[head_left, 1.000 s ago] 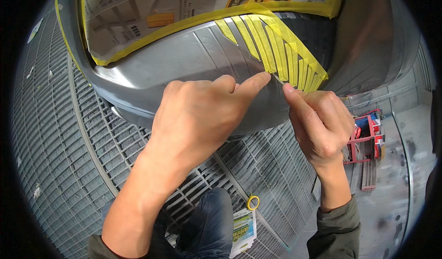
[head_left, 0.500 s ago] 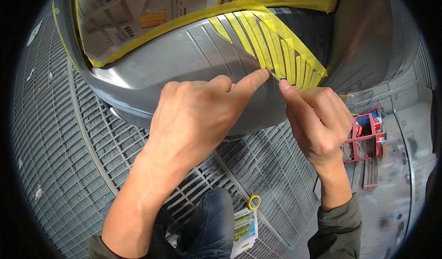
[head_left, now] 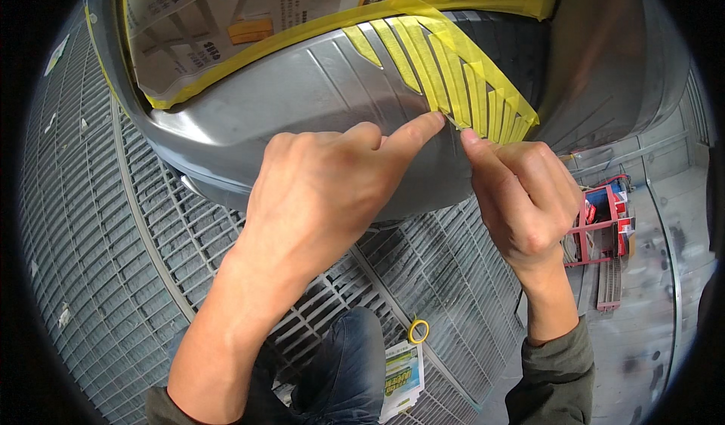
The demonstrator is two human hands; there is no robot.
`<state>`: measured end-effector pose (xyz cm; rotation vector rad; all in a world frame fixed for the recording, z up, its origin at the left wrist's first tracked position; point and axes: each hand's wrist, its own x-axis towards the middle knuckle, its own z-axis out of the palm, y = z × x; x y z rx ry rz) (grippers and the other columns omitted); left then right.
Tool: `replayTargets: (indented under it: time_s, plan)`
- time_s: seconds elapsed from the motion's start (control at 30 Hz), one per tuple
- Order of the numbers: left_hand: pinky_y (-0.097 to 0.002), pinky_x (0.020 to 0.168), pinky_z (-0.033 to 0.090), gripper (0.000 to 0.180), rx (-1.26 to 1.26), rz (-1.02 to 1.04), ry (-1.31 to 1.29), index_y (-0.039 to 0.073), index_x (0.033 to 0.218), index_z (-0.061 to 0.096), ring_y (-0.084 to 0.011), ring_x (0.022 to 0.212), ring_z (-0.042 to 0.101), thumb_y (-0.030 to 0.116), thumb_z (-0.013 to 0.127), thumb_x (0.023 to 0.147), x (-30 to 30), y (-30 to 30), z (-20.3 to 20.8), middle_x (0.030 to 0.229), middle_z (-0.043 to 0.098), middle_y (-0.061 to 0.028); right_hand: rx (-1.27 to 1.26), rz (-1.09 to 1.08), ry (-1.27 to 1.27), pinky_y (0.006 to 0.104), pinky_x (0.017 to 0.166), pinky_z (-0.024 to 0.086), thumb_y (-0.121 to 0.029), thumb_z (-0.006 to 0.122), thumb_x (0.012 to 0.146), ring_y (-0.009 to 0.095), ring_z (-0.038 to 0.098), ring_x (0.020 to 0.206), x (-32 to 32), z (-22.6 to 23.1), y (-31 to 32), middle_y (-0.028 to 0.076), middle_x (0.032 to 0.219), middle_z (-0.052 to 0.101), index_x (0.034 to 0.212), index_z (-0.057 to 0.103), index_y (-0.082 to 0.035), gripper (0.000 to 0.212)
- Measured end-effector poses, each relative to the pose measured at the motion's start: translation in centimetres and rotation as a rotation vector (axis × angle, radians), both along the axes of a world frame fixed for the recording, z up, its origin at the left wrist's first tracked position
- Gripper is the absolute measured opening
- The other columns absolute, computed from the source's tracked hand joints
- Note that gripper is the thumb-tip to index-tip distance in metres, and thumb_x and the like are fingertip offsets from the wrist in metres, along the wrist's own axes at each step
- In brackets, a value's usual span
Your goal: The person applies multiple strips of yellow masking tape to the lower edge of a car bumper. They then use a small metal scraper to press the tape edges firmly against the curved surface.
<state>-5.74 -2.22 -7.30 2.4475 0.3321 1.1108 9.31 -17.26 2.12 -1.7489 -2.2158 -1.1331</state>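
Yellow masking tape [head_left: 445, 70], in the head view, lies in slanting strips across the ribbed part of a curved grey panel [head_left: 249, 100], with a wider band crossing their upper right side. Both hands meet at the lower ends of these strips. The left hand [head_left: 317, 183] comes in with its back toward the camera, forefinger stretched out and its tip at the end of one strip; the other fingers curl underneath, and whether they hold anything cannot be told. The right hand [head_left: 525, 198] is closed in a pinch, thumb and forefinger together on a thin pale sliver [head_left: 453, 121] that runs toward the left fingertip; it is too small to tell whether it is a blade or tape. Above the panel, printed sheeting [head_left: 317, 2] is edged with more yellow tape. Below, a metal grating [head_left: 91, 221] carries a yellow tape roll [head_left: 411, 337] just beside some printed papers [head_left: 402, 380], near a leg in blue jeans [head_left: 343, 364]. Off to the right stands a red-framed rack [head_left: 593, 229]. Dark green cuffs [head_left: 549, 380] sit on both forearms.
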Motion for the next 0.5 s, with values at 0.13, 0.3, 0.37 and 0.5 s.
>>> replayTargets:
  time_s: [0.13,0.3,0.37,0.5]
  plan:
    - [-0.0373,0.058,0.058,0.066,-0.019,-0.004,0.014,0.027,0.142,0.071,-0.0240,0.059,0.065,-0.002,0.076,0.083,-0.02,-0.07,0.08,0.070,0.059,-0.0036,0.024,0.005,-0.045,0.0290,0.055,0.049,-0.002,0.081,0.069,0.015,0.064,0.068,0.68,-0.24,-0.12,0.001,0.082,0.069,0.108,0.083,-0.003,0.038]
    - [-0.0372,0.058,0.058,0.066,-0.016,-0.003,0.028,0.027,0.142,0.071,-0.0239,0.059,0.065,-0.002,0.077,0.083,0.10,-0.08,0.20,0.070,0.059,-0.0034,0.023,0.005,-0.048,0.0286,0.055,0.048,-0.005,0.080,0.071,0.015,0.064,0.068,0.72,-0.29,-0.12,0.001,0.082,0.069,0.108,0.083,-0.003,0.037]
    - [-0.0373,0.058,0.058,0.066,-0.009,0.001,0.025,0.027,0.141,0.072,-0.0239,0.059,0.065,-0.002,0.076,0.082,0.05,-0.05,0.10,0.070,0.059,-0.0034,0.017,0.000,-0.048,0.0289,0.054,0.048,-0.005,0.080,0.071,0.015,0.063,0.067,0.58,-0.33,-0.11,0.001,0.082,0.068,0.107,0.083,-0.003,0.037]
    - [-0.0378,0.059,0.058,0.066,-0.017,-0.002,0.016,0.026,0.140,0.073,-0.0239,0.059,0.065,-0.003,0.076,0.081,0.14,-0.12,0.06,0.070,0.061,-0.0040,0.016,-0.002,-0.053,0.0293,0.054,0.046,-0.005,0.080,0.071,0.015,0.062,0.066,0.54,-0.42,-0.16,0.000,0.081,0.066,0.105,0.082,-0.003,0.034]
